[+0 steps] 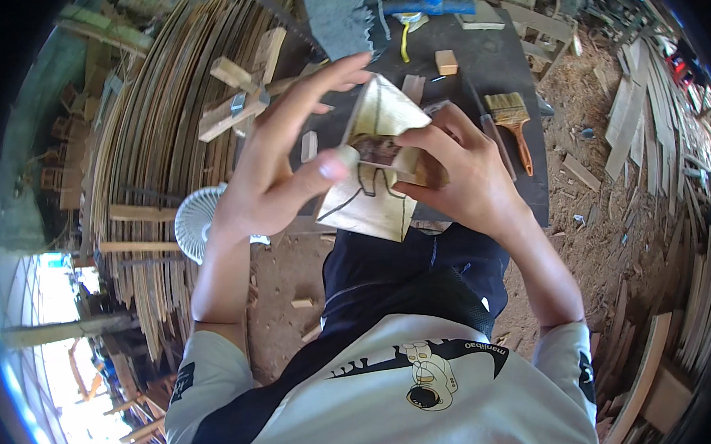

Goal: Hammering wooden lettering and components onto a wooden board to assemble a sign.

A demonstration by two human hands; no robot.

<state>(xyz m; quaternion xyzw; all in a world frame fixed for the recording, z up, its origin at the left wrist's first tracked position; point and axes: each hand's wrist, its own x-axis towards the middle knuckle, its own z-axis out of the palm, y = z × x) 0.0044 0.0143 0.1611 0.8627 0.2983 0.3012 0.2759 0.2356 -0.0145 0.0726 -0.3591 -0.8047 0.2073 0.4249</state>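
In front of me, above my lap at the table's near edge, is a pale wooden piece (386, 101) with dark drawn lines and a dark brown patch across its middle. My right hand (475, 172) grips it from the right, thumb and fingers bent round its middle edge. On the other side my left hand (272, 165) is open, its fingers stretched out past the upper left edge. The left thumb tip lies at the piece's left side; whether it presses on the wood I cannot tell. The right fingers partly hide the middle.
On the dark table (501, 61) lie a paintbrush (512, 122), a small wooden block (446, 63), a yellow tape measure (410, 20) and a grey cloth (338, 20). A white fan (199, 222) stands left of my forearm. Stacked wooden strips (161, 91) line the left side.
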